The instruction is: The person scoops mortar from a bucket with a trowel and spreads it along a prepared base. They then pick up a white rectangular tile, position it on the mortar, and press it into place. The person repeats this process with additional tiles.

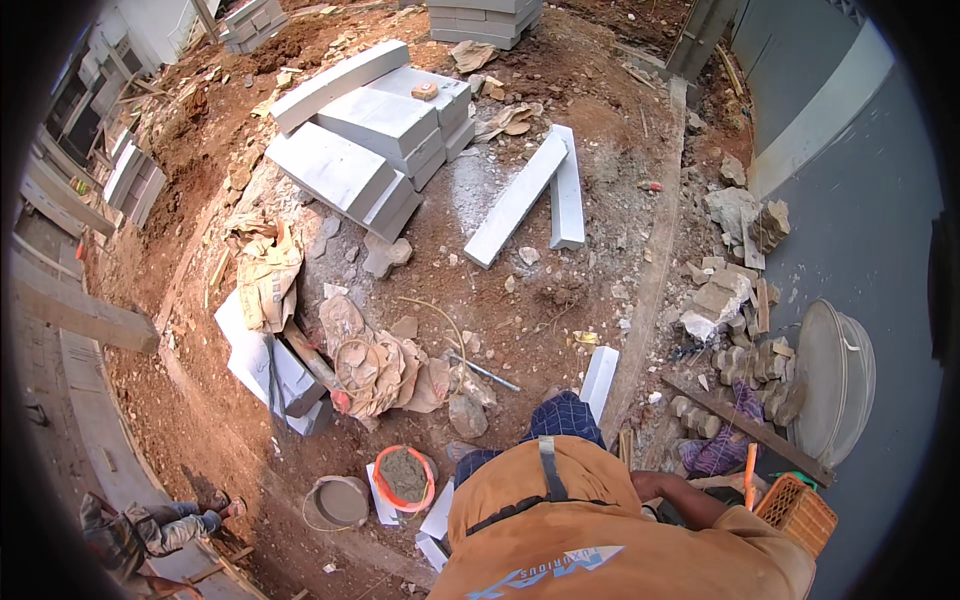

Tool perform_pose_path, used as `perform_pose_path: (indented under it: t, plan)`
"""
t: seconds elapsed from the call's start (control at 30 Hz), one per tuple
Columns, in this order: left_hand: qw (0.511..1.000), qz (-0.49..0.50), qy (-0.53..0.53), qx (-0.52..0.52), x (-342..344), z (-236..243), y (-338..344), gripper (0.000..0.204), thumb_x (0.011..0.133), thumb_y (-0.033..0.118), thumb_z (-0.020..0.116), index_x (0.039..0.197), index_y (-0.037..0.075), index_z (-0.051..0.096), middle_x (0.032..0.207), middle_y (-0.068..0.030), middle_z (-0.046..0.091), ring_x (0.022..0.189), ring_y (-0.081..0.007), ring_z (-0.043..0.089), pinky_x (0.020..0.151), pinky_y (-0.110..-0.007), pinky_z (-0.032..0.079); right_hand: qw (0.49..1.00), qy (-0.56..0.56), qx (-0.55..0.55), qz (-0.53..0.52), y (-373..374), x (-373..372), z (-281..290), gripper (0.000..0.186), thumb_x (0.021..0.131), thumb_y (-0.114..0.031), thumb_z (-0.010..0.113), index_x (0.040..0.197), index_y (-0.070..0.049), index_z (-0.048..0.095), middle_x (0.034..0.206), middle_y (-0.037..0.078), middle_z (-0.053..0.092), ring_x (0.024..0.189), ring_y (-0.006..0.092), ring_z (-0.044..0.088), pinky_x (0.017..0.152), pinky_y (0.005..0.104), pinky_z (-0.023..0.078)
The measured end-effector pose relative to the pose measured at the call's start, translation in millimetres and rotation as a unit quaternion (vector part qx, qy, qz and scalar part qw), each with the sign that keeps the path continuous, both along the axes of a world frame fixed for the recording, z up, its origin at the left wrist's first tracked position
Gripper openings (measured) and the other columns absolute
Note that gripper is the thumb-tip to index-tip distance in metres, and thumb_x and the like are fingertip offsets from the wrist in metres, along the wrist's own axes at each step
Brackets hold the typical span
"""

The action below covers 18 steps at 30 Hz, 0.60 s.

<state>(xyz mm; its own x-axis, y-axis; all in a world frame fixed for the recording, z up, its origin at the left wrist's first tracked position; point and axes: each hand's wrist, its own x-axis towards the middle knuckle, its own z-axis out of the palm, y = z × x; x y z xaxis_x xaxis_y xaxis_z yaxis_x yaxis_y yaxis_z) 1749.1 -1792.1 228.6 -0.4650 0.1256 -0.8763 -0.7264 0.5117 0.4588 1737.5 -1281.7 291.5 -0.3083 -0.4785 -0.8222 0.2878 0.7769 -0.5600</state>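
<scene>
My orange shirt (600,520) and blue checked shorts (570,418) fill the lower middle. On the right side my bent right arm (690,492) comes in against the shirt; the fingers of that hand are hidden. My left hand does not show. Left of my body stands an orange-rimmed bucket (429,494) of wet grey mortar (403,474). Beside it is a grey bucket (341,502), also with grey contents. White block pieces (435,522) lie around the orange one. A narrow white block (598,382) lies just ahead of my shorts.
Ahead, large pale blocks (370,122) are stacked, with two long ones (518,200) crossed nearby. Crumpled paper sacks (375,365) lie left. Rubble (718,300), a round sieve (835,380) and an orange crate (797,512) line the grey wall (860,220). Another person (150,530) is at lower left.
</scene>
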Motion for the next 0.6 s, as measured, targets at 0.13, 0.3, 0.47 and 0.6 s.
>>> perform_pose_path:
  t: [0.13,0.3,0.47,0.6]
  plan:
    - [1.0,-0.002,-0.001,-0.028,-26.5,3.7,17.2,0.055,0.09,0.04,0.067,0.136,0.01,0.06,0.127,-0.0204,0.068,0.116,-0.0373,0.066,0.098,-0.045,0.051,0.999,-0.029,-0.014,0.007,17.0,-23.5,38.0,0.067,0.082,-0.04,0.075,0.138,-0.006,0.059,0.136,0.02,0.064,0.12,0.0325,0.064,0.101,0.0408,0.049]
    - [0.998,0.005,-0.005,-0.055,-48.2,15.9,44.9,0.056,0.091,0.04,0.067,0.137,0.01,0.059,0.128,-0.0206,0.067,0.116,-0.0372,0.066,0.099,-0.045,0.051,0.955,-0.296,-0.029,-0.024,78.7,-45.1,61.3,0.064,0.085,-0.035,0.073,0.141,-0.007,0.059,0.139,0.018,0.063,0.123,0.0263,0.061,0.104,0.0361,0.046]
    - [0.998,-0.023,-0.016,-0.064,-62.7,34.7,66.4,0.056,0.092,0.04,0.066,0.139,0.01,0.058,0.128,-0.0208,0.067,0.116,-0.0371,0.066,0.099,-0.045,0.051,0.989,-0.12,-0.059,-0.066,119.4,-79.3,60.1,0.055,0.087,-0.032,0.074,0.135,-0.006,0.064,0.134,0.015,0.067,0.122,0.0226,0.061,0.104,0.0366,0.046]
    - [0.992,-0.125,-0.023,-0.027,-63.4,52.4,62.4,0.057,0.092,0.04,0.066,0.14,0.01,0.057,0.129,-0.0209,0.067,0.117,-0.037,0.066,0.1,-0.044,0.05,0.995,-0.03,-0.047,-0.085,166.3,-122.9,9.4,0.048,0.086,-0.031,0.075,0.127,-0.005,0.069,0.121,0.014,0.073,0.111,0.0213,0.067,0.097,0.0361,0.051]
